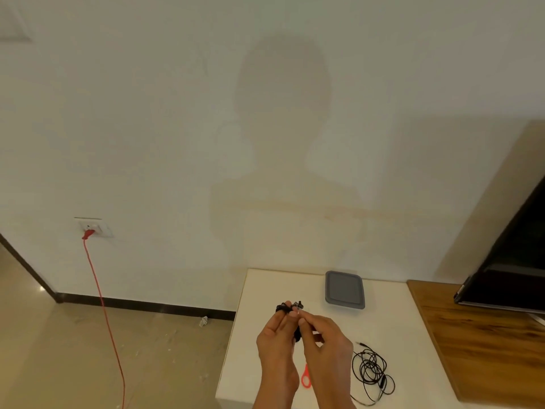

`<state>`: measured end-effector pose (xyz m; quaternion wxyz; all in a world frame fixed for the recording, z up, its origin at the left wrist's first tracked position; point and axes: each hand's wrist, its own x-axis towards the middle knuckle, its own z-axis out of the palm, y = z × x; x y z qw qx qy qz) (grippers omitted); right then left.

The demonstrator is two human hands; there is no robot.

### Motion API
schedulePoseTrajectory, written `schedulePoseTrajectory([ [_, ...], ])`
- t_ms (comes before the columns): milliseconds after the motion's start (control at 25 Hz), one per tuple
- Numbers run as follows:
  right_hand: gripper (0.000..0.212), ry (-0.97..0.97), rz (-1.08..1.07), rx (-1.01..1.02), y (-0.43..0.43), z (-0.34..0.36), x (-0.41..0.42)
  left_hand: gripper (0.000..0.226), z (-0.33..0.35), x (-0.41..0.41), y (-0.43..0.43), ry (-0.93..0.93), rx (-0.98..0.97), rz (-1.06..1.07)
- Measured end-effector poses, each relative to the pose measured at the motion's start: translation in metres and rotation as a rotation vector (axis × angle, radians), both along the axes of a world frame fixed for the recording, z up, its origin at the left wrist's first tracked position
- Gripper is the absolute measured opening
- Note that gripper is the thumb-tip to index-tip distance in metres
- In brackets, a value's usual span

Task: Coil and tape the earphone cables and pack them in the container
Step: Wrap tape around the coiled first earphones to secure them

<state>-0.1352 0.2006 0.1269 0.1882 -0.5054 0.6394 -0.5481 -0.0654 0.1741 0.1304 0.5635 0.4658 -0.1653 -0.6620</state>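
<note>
Head view looks forward and down, wall above, table (383, 326) low

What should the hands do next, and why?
Probably bind the coil with tape. The left hand and right hand both pinch it, already bunched, so it looks ready to secure. A second cable lies loose, and the container is shut.

Bare counter (259, 293) left of and beyond your left hand (275, 335), grey container (345, 290) at the far edge, loose earphone cable (372, 368) sprawls right of your right hand (324, 340), red ring (306, 379) between your forearms, dark screen (507, 261) over the wooden top (472, 335).
</note>
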Motion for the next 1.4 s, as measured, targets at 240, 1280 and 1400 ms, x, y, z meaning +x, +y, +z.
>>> schedulePoseTrajectory([
  [240, 0.024, -0.069, -0.002, 0.024, 0.028, 0.048, 0.006, 0.021, 0.047, 0.005, 0.030, -0.027, -0.111, -0.023],
  [1280, 0.028, -0.008, 0.274, 0.416, 0.073, 0.091, -0.024, 0.024, 0.070, 0.019, 0.084, -0.196, -0.159, -0.282],
  [1400, 0.021, -0.169, 0.355, 0.442, 0.077, 0.100, -0.028, 0.025, 0.071, 0.028, 0.082, -0.126, -0.190, -0.368],
])
